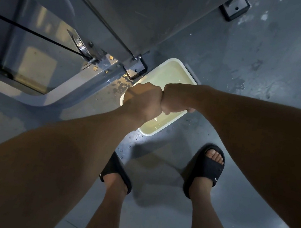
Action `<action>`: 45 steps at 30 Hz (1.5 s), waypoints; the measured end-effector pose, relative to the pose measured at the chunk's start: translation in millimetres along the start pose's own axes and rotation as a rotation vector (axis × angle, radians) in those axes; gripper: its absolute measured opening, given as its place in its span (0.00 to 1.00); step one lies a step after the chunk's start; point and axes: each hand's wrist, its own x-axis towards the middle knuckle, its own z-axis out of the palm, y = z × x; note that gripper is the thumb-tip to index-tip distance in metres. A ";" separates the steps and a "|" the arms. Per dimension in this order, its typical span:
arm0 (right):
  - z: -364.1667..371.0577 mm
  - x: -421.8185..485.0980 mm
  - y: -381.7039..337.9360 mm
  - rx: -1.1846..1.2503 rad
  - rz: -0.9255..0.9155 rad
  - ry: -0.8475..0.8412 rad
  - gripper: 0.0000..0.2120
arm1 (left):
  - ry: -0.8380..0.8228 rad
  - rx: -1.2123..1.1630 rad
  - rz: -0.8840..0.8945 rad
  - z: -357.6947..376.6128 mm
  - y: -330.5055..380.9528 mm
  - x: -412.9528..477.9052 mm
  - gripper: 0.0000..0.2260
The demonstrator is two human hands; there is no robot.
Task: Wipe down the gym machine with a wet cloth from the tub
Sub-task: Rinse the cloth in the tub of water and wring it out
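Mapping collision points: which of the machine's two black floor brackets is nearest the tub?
The lower bracket, under the frame's corner, right beside the tub's rim. The other bracket sits at the picture's top right, far from it.

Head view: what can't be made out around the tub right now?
Cloth: none visible, head view; the left hand and right hand, knuckles together, show only their backs, hiding any grip.
Tub: middle covered by both hands and wrists.
Gym machine: cut off by top and left edges.
Left sandal: toe hidden behind left forearm.
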 end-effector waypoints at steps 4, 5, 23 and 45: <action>-2.2 6.6 6.7 0.240 0.087 -0.185 0.18 | 0.008 -0.005 0.027 1.3 -0.9 -0.6 0.11; -1.6 7.3 7.0 0.273 0.114 -0.221 0.19 | 0.014 -0.003 0.033 0.5 -1.0 -0.5 0.11; 62.6 -7.1 49.4 1.222 0.132 0.125 0.16 | -0.195 -0.760 -0.280 32.8 5.1 -36.7 0.18; 29.7 -167.9 10.0 1.527 -0.212 0.284 0.05 | -0.028 -1.860 -0.441 -66.8 54.5 -154.0 0.13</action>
